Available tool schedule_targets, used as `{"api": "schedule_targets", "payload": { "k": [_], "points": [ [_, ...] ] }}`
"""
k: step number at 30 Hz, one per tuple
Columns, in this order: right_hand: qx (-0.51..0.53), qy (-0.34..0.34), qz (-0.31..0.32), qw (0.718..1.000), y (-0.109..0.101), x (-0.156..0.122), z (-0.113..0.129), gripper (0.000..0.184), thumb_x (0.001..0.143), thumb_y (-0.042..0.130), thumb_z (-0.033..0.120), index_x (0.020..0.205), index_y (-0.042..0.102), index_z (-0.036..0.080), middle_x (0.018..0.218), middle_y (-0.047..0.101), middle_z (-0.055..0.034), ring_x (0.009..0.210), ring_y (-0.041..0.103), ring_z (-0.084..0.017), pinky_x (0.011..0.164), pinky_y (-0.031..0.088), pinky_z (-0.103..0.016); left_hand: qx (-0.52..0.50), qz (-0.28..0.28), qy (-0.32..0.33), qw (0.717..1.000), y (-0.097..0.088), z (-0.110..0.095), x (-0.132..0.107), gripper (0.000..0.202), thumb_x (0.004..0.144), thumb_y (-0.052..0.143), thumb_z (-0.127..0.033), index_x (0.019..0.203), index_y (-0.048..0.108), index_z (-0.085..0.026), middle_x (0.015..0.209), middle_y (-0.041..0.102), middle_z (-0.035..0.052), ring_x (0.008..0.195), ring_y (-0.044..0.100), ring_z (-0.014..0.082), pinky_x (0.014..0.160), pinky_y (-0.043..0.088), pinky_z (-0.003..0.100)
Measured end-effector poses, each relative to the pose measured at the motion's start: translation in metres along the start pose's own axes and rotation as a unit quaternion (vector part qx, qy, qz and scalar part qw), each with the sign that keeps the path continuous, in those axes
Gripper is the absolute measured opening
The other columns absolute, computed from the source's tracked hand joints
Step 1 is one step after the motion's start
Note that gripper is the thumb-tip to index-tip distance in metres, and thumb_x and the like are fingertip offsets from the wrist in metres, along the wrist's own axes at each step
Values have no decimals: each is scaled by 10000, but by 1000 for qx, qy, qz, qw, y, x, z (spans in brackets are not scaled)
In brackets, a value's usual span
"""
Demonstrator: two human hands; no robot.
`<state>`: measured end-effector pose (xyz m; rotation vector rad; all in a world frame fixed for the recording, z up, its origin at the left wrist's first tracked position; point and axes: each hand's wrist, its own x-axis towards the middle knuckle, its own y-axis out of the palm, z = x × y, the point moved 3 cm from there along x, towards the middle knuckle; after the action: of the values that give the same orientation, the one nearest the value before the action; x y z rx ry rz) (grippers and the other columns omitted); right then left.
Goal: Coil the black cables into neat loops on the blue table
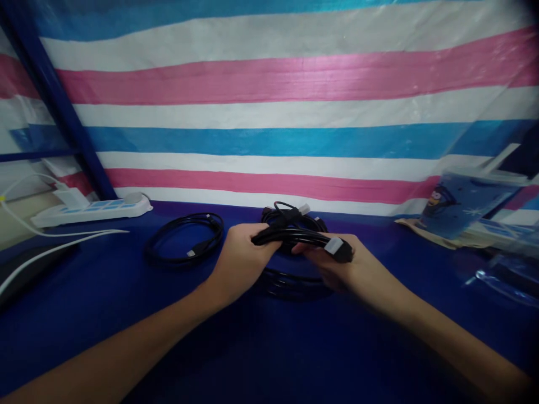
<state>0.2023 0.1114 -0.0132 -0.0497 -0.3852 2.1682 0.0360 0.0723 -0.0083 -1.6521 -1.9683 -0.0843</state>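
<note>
A coiled black cable (pixel 295 235) is held between both hands above the blue tabletop (pixel 269 342). My left hand (pixel 246 252) is closed around the coil's left side. My right hand (pixel 337 264) grips its right side, where a connector (pixel 338 248) with a pale grey end lies over the hand. The right fingertips are partly hidden by the cable. Behind the hands rests another bundle of black cables (pixel 280 213) with a light-coloured connector. Further black loops (pixel 290 286) show below the held part; whether they belong to the same coil I cannot tell.
To the left lies a separate black cable coil (pixel 185 261). A white power strip (pixel 96 210) with a plugged-in charger and white cord stands at the back left. At right are a patterned cup (pixel 458 202) and a blurred clear plastic item (pixel 505 278). Striped sheeting (pixel 269 140) hangs behind.
</note>
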Motion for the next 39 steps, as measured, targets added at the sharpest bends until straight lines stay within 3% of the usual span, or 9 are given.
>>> {"api": "schedule_targets", "payload": {
  "k": [2,4,10,16,20,23,27,32,39],
  "points": [
    [63,36,25,997,5,0,-5,180,791,582,330,857,617,166,453,282,89,387,219,-52,375,187,-191,67,-83,58,993,-2,-1,-2,373,792,581,-249,517,340,-172,479,314,-63,461,274,60,441,212,222],
    [102,52,14,993,9,0,-9,153,779,590,303,835,610,162,439,254,97,379,196,-47,372,175,-188,85,-92,85,988,-2,0,-4,357,793,593,-262,550,346,-177,480,330,-68,458,297,59,447,238,215],
    [127,64,-131,981,-1,1,-2,160,788,575,267,887,611,147,428,222,107,356,164,-39,350,141,-182,-86,68,-65,992,6,2,8,256,816,575,-421,760,471,-194,441,338,-95,342,313,60,367,266,197],
    [85,53,-146,984,-50,32,42,248,794,575,138,1042,563,122,476,262,99,377,216,-43,353,237,-180,66,105,-60,990,2,-27,81,291,835,501,-436,701,458,-181,490,416,-29,398,455,103,402,352,222],
    [-52,15,-171,984,-84,74,58,226,805,501,100,1026,515,139,568,373,53,446,357,-66,435,347,-200,172,97,-112,974,7,-21,134,233,845,441,-382,832,501,-157,625,489,13,491,481,107,465,404,230],
    [-273,60,-179,943,-92,97,40,151,799,450,102,921,531,138,599,437,8,502,419,-100,454,342,-221,240,111,-132,955,20,-2,150,235,827,444,-309,895,564,-119,691,566,69,540,535,146,488,416,254],
    [-387,127,-128,904,-80,111,-8,129,720,480,61,775,583,116,601,527,-59,540,477,-145,482,327,-252,345,151,-158,913,36,25,143,220,764,539,-248,865,639,-80,705,626,135,632,612,245,554,462,319],
    [-501,156,-128,842,-67,107,-34,333,756,463,101,1071,566,72,901,602,-199,806,568,-280,628,378,-342,447,159,-125,871,41,37,133,241,767,599,-189,975,641,-76,987,645,181,975,597,295,809,473,407],
    [-569,156,-126,797,-60,101,-35,386,822,397,141,1178,524,59,1037,558,-254,844,586,-314,634,374,-358,481,179,-124,849,40,44,131,248,870,556,-295,1021,610,-106,1042,629,102,966,601,200,834,494,390]
  ]
}}
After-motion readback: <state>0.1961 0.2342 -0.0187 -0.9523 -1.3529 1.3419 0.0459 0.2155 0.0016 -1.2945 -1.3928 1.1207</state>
